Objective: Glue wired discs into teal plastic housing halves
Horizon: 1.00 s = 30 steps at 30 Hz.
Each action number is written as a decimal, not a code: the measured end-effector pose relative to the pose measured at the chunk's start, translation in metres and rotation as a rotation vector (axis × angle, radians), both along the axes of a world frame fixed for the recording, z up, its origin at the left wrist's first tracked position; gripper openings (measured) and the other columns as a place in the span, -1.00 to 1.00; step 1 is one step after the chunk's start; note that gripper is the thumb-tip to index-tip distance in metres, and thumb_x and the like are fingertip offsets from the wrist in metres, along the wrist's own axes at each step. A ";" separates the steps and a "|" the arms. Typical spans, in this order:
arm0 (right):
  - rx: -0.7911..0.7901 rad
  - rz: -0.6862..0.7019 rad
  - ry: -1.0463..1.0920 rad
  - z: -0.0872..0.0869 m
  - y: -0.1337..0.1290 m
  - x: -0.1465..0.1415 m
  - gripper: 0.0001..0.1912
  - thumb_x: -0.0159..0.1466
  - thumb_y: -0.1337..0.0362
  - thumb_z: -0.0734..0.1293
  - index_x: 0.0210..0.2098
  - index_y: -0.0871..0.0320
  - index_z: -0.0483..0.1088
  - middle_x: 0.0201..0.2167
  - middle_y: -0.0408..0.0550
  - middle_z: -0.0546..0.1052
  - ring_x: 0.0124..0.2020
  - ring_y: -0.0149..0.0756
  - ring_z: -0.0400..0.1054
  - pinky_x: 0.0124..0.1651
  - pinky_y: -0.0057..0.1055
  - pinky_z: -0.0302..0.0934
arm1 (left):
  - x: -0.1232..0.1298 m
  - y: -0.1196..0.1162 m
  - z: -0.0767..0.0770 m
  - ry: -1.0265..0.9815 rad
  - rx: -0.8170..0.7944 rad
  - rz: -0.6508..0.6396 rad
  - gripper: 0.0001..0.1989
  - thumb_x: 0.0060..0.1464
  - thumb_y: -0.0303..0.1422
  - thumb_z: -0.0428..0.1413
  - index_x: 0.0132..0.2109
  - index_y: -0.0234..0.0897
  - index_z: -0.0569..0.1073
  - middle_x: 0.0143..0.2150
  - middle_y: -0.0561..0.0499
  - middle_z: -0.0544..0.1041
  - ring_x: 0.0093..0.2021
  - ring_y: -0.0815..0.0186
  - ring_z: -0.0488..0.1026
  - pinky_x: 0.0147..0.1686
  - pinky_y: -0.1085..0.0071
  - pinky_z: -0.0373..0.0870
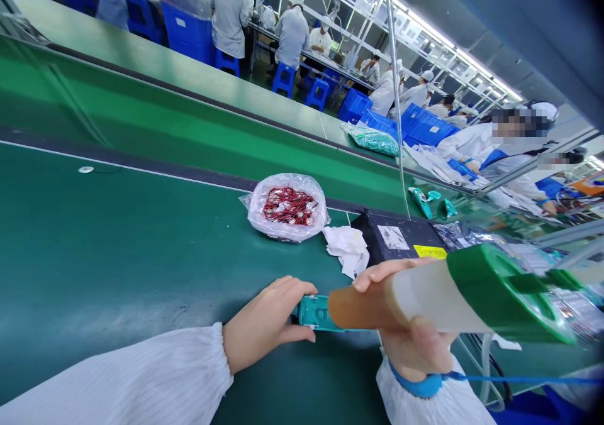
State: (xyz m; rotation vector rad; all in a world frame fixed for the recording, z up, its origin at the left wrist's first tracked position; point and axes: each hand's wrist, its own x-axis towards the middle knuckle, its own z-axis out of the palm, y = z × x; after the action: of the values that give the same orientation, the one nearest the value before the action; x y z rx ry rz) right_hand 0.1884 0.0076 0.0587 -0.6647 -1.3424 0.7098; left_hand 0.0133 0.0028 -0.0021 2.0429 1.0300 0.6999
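Note:
My left hand [274,315] grips one end of a small teal plastic housing [317,312] between thumb and fingers, low over the green bench. A large glue dispensing syringe [427,296] is wrapped in my right hand [418,343]. Its barrel is translucent with brown contents toward the left, and a green cap closes the right end. The barrel lies tilted across the view and hides the right part of the housing, so I cannot tell whether the tip touches it. A blue wrist strap [415,384] circles my right wrist.
Beyond my hands sits a plastic-lined bowl [287,208] of red-wired parts, beside crumpled white tissue [348,249] and a black box [396,233]. A small white disc [86,170] lies far left. A thin metal post [396,92] rises behind. Several co-workers work across the green conveyor [189,126].

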 end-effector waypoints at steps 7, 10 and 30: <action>-0.004 -0.014 0.012 -0.004 0.003 0.001 -0.67 0.12 0.11 0.33 -0.13 0.05 0.33 -0.45 -0.10 0.47 -0.56 -0.18 0.37 -0.49 -0.22 0.27 | 0.000 -0.001 0.003 -0.010 -0.023 0.009 -0.59 -0.14 -0.41 0.36 -0.14 -0.21 0.38 -0.20 0.08 0.49 -0.22 0.26 0.45 -0.26 0.37 0.39; -0.001 -0.032 0.038 -0.008 0.003 0.003 -0.65 0.14 0.11 0.31 -0.09 0.04 0.31 -0.43 -0.10 0.47 -0.54 -0.20 0.37 -0.49 -0.25 0.26 | 0.001 -0.002 0.002 -0.005 -0.029 0.009 -0.58 -0.15 -0.43 0.37 -0.14 -0.24 0.38 -0.22 0.08 0.49 -0.23 0.26 0.45 -0.28 0.38 0.38; -0.021 -0.089 0.018 0.002 0.005 -0.004 -0.71 0.15 0.08 0.32 -0.16 0.03 0.39 -0.49 -0.14 0.45 -0.56 -0.21 0.35 -0.49 -0.27 0.25 | 0.001 -0.002 0.002 -0.006 -0.050 0.033 -0.63 -0.06 -0.36 0.31 -0.11 -0.17 0.37 -0.21 0.10 0.49 -0.20 0.25 0.44 -0.29 0.39 0.38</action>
State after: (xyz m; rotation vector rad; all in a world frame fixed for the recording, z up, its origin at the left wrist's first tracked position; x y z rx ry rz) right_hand 0.1842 0.0122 0.0603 -0.7296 -1.2826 0.6573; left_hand 0.0145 0.0004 -0.0006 1.9841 1.0696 0.6906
